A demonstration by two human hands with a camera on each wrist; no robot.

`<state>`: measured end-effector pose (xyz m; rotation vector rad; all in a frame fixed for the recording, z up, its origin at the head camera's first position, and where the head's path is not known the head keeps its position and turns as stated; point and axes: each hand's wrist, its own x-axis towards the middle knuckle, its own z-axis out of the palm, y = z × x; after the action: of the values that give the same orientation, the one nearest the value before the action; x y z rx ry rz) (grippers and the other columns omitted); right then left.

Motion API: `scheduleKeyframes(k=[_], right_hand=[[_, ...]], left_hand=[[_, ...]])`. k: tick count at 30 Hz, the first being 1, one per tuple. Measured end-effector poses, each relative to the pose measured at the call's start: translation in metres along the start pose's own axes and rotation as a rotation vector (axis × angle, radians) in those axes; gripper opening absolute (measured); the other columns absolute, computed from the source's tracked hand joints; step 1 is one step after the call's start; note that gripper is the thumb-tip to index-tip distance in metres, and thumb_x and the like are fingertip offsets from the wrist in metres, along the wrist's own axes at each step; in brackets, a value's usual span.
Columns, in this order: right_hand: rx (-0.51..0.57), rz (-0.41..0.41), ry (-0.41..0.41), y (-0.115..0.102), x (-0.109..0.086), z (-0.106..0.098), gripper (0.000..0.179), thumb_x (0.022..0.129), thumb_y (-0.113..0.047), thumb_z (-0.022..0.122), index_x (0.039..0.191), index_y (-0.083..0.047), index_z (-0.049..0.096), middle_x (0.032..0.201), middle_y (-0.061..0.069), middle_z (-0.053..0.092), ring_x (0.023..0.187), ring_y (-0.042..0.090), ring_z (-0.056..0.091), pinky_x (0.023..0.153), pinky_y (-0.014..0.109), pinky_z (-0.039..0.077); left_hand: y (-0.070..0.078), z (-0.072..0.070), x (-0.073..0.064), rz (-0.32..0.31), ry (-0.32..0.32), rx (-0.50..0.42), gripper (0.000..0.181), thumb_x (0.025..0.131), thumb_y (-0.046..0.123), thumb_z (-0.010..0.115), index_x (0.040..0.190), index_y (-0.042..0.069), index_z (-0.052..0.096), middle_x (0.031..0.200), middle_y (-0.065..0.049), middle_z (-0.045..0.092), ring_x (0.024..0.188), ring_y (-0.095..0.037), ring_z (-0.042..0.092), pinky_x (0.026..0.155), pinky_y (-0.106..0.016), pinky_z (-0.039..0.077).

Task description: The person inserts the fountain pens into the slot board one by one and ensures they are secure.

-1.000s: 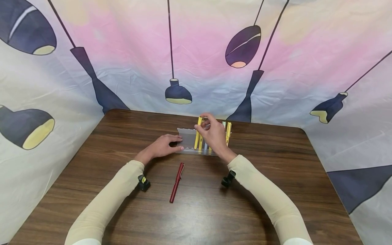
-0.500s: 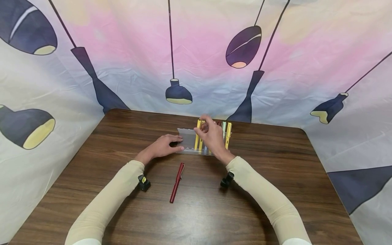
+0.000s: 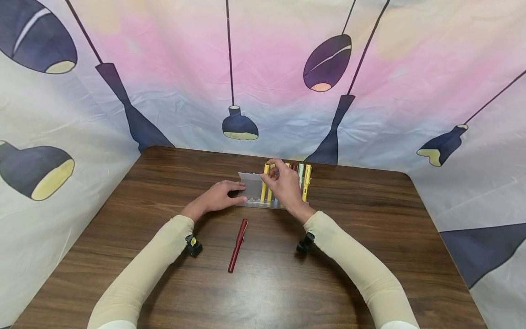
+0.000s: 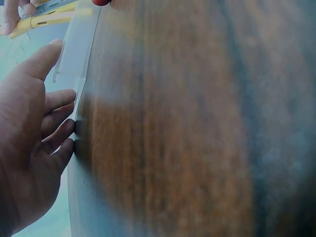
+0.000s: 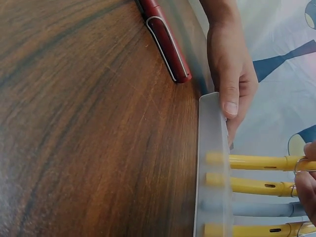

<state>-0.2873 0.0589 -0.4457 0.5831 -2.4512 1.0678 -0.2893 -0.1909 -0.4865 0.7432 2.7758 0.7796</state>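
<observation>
A translucent pen holder (image 3: 251, 186) stands near the back of the table, with several pens upright in it. My right hand (image 3: 283, 185) pinches the upper end of the leftmost yellow pen (image 3: 264, 185), whose lower end is inside the holder. In the right wrist view, only fingertips (image 5: 307, 185) show at that pen's clip. My left hand (image 3: 219, 195) rests against the holder's left end, thumb and fingers extended and touching it. Beside the pinched pen stands another yellow pen (image 5: 252, 186), then a pale blue-grey pen (image 5: 256, 209). My right hand partly hides the middle pens.
A dark red pen (image 3: 237, 246) with a metal clip lies on the wooden table (image 3: 271, 283), in front of the holder. At the holder's right end stand a pale green pen (image 3: 301, 172) and a yellow pen (image 3: 306, 183). A printed cloth (image 3: 172, 82) hangs behind the table.
My right hand has moved down, and the yellow pen it pinches has sunk lower into the holder. My left hand and the red pen stay in place.
</observation>
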Motion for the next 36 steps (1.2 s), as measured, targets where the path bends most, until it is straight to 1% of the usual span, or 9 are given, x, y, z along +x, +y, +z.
scheduleKeyframes(k=[5, 10, 16, 21, 29, 36], right_hand=[[-0.028, 0.000, -0.006, -0.0010, 0.0011, -0.0009, 0.036, 0.093, -0.027, 0.078, 0.124, -0.012, 0.066, 0.083, 0.000, 0.071, 0.067, 0.012, 0.063, 0.061, 0.031, 0.053], [-0.030, 0.003, -0.007, -0.0028, 0.0013, -0.0017, 0.038, 0.093, -0.025, 0.078, 0.126, -0.011, 0.068, 0.085, 0.001, 0.073, 0.066, 0.012, 0.064, 0.061, 0.032, 0.053], [-0.040, 0.009, -0.016, -0.0041, 0.0013, -0.0019, 0.038, 0.092, -0.019, 0.077, 0.128, -0.008, 0.069, 0.088, 0.002, 0.074, 0.070, 0.013, 0.066, 0.066, 0.034, 0.056], [-0.046, 0.016, -0.019, -0.0043, 0.0014, -0.0020, 0.038, 0.092, -0.014, 0.074, 0.129, -0.010, 0.069, 0.091, 0.003, 0.076, 0.074, 0.014, 0.070, 0.068, 0.034, 0.058], [-0.069, 0.015, -0.016, -0.0032, 0.0022, -0.0028, 0.038, 0.092, -0.014, 0.075, 0.129, -0.008, 0.069, 0.088, 0.002, 0.075, 0.071, 0.013, 0.069, 0.067, 0.033, 0.058], [-0.070, 0.017, -0.009, -0.0034, 0.0015, -0.0049, 0.038, 0.092, -0.015, 0.074, 0.130, -0.010, 0.069, 0.088, 0.001, 0.075, 0.070, 0.013, 0.070, 0.066, 0.034, 0.058]], left_hand=[[-0.0003, 0.0001, 0.0002, -0.004, 0.000, -0.006, 0.064, 0.099, 0.055, 0.062, 0.143, 0.009, 0.061, 0.154, -0.012, 0.051, 0.146, -0.035, 0.041, 0.118, -0.057, 0.033], [-0.0011, 0.0006, 0.0003, -0.007, 0.000, -0.009, 0.065, 0.098, 0.056, 0.062, 0.143, 0.009, 0.061, 0.154, -0.011, 0.051, 0.146, -0.035, 0.041, 0.118, -0.057, 0.033], [-0.0010, 0.0008, 0.0005, -0.009, 0.005, -0.007, 0.065, 0.098, 0.056, 0.062, 0.142, 0.009, 0.062, 0.153, -0.011, 0.051, 0.146, -0.035, 0.041, 0.118, -0.057, 0.033], [-0.0011, 0.0007, 0.0006, -0.001, 0.008, -0.012, 0.064, 0.098, 0.055, 0.062, 0.142, 0.008, 0.062, 0.153, -0.011, 0.052, 0.145, -0.035, 0.042, 0.117, -0.057, 0.033], [-0.0009, 0.0010, 0.0007, 0.000, 0.007, -0.011, 0.065, 0.098, 0.056, 0.062, 0.142, 0.009, 0.062, 0.153, -0.012, 0.051, 0.145, -0.036, 0.042, 0.117, -0.057, 0.034], [-0.0020, 0.0009, 0.0007, 0.001, 0.015, -0.019, 0.065, 0.098, 0.057, 0.062, 0.142, 0.008, 0.062, 0.153, -0.012, 0.051, 0.145, -0.036, 0.042, 0.117, -0.057, 0.034]])
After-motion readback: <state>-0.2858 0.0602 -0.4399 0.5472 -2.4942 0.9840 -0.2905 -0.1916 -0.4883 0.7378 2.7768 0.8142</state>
